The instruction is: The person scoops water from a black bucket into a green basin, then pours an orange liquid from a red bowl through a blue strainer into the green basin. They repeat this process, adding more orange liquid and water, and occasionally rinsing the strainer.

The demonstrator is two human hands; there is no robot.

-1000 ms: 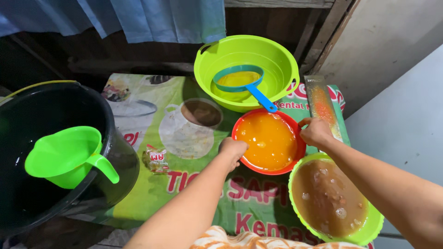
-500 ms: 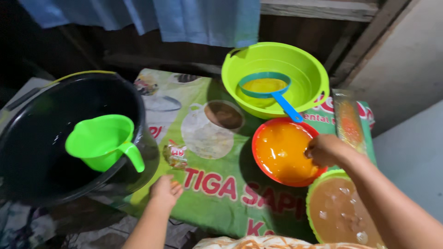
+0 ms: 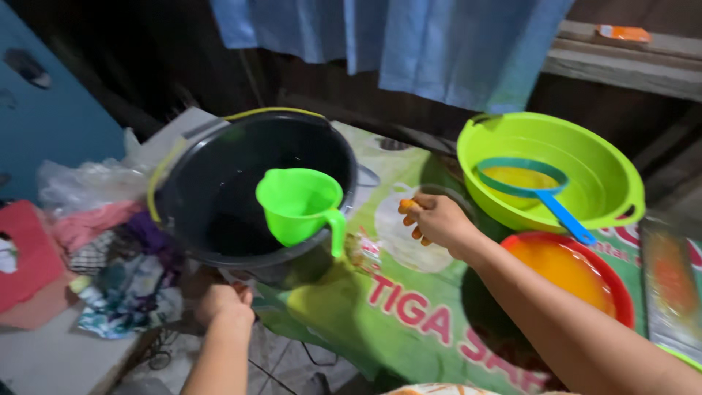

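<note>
Nearest, the left hand [image 3: 223, 306] sits low at the near rim of the black tub [image 3: 241, 186], its fingers curled under the edge; whether they actually grip it cannot be told. Right of it, the red bowl [image 3: 570, 267] of orange liquid rests on the green printed sheet [image 3: 409, 307] covering the bench. Farther in, the right hand [image 3: 435, 219] hovers over the sheet, fingers loosely bent and holding nothing, near the green jug [image 3: 300, 205] hooked on the tub's rim. Far right, a blue strainer [image 3: 537, 186] lies in the lime basin [image 3: 585, 157].
</note>
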